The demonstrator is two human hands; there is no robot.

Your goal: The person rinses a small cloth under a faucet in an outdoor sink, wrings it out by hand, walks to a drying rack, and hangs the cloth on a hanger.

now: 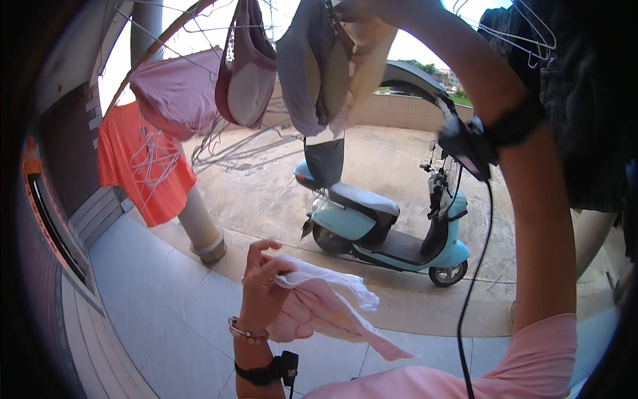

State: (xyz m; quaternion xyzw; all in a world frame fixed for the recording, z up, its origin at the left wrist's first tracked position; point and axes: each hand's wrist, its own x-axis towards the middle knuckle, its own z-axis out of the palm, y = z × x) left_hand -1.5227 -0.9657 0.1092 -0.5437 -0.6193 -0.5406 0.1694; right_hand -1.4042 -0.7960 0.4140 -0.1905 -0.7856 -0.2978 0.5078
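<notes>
My left hand (264,287) grips a pale pink and white cloth (324,304) that hangs from its fingers, low in front of me. A beaded bracelet and a black strap with a small device are on that wrist. My right arm stretches up, and my right hand (371,10) is at the top edge, dark and partly cut off. It is beside a beige garment (369,60) and a grey bra (309,70); its fingers' hold cannot be made out. A mauve bra (246,75) and pink underpants (177,95) hang to the left.
An orange shirt (144,164) and a bundle of white wire hangers (157,154) hang at left, by a round pillar (199,224). Dark trousers (573,124) hang at right. A light blue scooter (359,219) stands beyond the tiled floor (174,319). A black cable (468,304) drops from my right wrist.
</notes>
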